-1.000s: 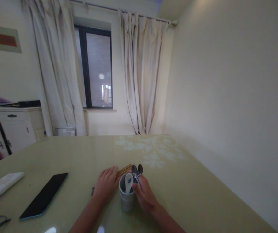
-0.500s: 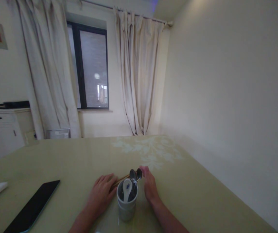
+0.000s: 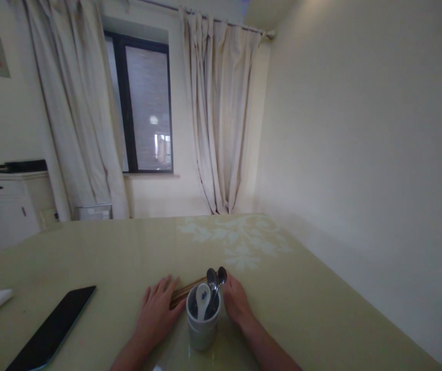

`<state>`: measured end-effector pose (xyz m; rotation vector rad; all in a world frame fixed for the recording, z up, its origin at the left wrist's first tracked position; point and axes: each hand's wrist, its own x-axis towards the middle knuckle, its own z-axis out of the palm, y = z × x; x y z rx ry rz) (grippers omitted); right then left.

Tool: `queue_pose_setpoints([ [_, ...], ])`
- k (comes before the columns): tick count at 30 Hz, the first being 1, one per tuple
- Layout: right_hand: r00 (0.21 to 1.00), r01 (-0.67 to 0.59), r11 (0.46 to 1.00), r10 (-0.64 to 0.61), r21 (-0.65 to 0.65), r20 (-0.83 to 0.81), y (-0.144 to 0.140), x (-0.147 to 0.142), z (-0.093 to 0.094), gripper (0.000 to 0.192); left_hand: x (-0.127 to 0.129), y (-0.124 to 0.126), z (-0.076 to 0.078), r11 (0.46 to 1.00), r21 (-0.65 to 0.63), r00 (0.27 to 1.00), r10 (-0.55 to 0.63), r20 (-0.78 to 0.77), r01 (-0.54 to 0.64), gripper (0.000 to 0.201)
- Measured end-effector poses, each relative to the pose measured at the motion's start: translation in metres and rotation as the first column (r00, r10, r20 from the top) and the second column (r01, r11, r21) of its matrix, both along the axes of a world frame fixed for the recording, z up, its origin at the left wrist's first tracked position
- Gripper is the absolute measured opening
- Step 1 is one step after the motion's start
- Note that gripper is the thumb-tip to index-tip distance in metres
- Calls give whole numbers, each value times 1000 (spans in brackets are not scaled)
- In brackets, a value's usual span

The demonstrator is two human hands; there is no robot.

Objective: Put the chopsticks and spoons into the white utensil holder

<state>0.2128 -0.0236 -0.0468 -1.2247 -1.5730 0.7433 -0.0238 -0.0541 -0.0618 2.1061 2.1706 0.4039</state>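
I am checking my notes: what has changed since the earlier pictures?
The right hand's grip has come off the rim of the round, pale grey cup and moved beside the right ends of the thin, brown chopsticks; whether it holds them is hidden. The left hand's grip has shifted leftward, uncovering more of the chopsticks. The cup stays upright, with the shiny metal spoons and white patterned spoon inside.

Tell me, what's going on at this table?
A person's left hand touches thin brown sticks that reach behind an upright, pale grey round cup. A white spoon and two shiny metal spoons stand in it. The right hand curls on the cup's other side; whether it grips anything is hidden.
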Motion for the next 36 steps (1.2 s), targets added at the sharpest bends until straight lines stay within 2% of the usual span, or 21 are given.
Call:
queue_pose_setpoints([
  [6, 995, -8, 999, 11, 33, -98, 6, 0, -3, 57, 0, 8, 5, 992, 51, 982, -118, 145, 112, 47],
  [11, 965, 83, 996, -75, 24, -252, 12, 1, -5, 65, 1, 13, 3, 993, 104, 983, -65, 169, 48, 48],
  [14, 945, 57, 996, -32, 67, -325, 1, 3, 4, 69, 5, 10, 11, 968, 247, 963, -97, 251, 34, 48],
  [16, 939, 37, 990, 12, 136, -345, -12, 3, 15, 71, 11, 4, 23, 941, 338, 896, -168, 410, 21, 47],
  [17, 939, 14, 984, 48, 177, -339, -18, 3, 20, 70, 15, 0, 30, 934, 358, 837, -211, 504, 20, 49],
  [19, 945, -64, 967, 138, 246, -297, -30, 2, 30, 62, 26, -9, 45, 939, 339, 694, -286, 661, 63, 53],
  [21, 953, -119, 956, 185, 267, -239, -37, 0, 37, 52, 37, -16, 57, 939, 309, 594, -335, 731, 150, 50],
  [23, 966, -114, 962, 166, 249, -199, -41, -4, 40, 44, 44, -22, 64, 929, 297, 559, -371, 742, 222, 44],
  [28, 985, -67, 969, 103, 236, -141, -41, -10, 39, 33, 44, -29, 71, 926, 268, 596, -377, 709, 267, 31],
  [30, 986, -70, 966, 104, 249, -128, -42, -10, 39, 31, 43, -30, 72, 925, 251, 587, -376, 717, 286, 29],
  [32, 986, -85, 964, 118, 253, -116, -42, -10, 39, 29, 42, -32, 73, 919, 249, 528, -381, 759, 306, 30],
  [34, 987, -83, 965, 113, 250, -111, -41, -9, 38, 28, 43, -33, 74, 918, 250, 439, -371, 818, 310, 35],
  [36, 990, -57, 968, 86, 245, -110, -40, -9, 36, 28, 42, -33, 76, 929, 251, 369, -342, 864, 273, 42],
])
